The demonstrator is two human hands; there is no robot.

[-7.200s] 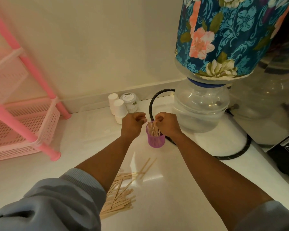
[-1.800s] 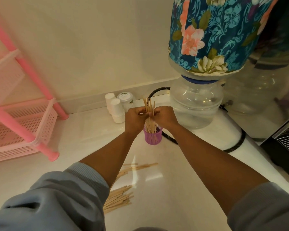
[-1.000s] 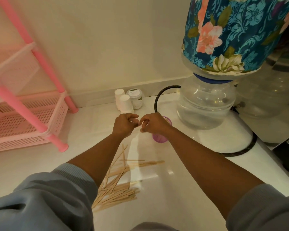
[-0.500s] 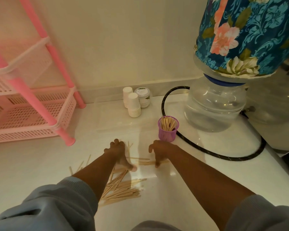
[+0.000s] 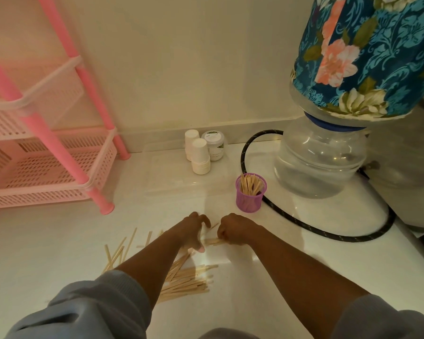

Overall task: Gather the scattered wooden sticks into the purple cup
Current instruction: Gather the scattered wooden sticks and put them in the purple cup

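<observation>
Sticks (image 5: 181, 280) partly hidden under the left forearm, at seven o'clock from the cup (image 5: 250, 193). Stick ends between the hands covered by the right hand (image 5: 233, 230); grip there unclear. Left hand (image 5: 194, 231) fingertips hidden behind its back. Jar (image 5: 215, 145) label too small to read. Rack (image 5: 47, 152) cut off at nine o'clock, bottle (image 5: 328, 152) at one.
</observation>
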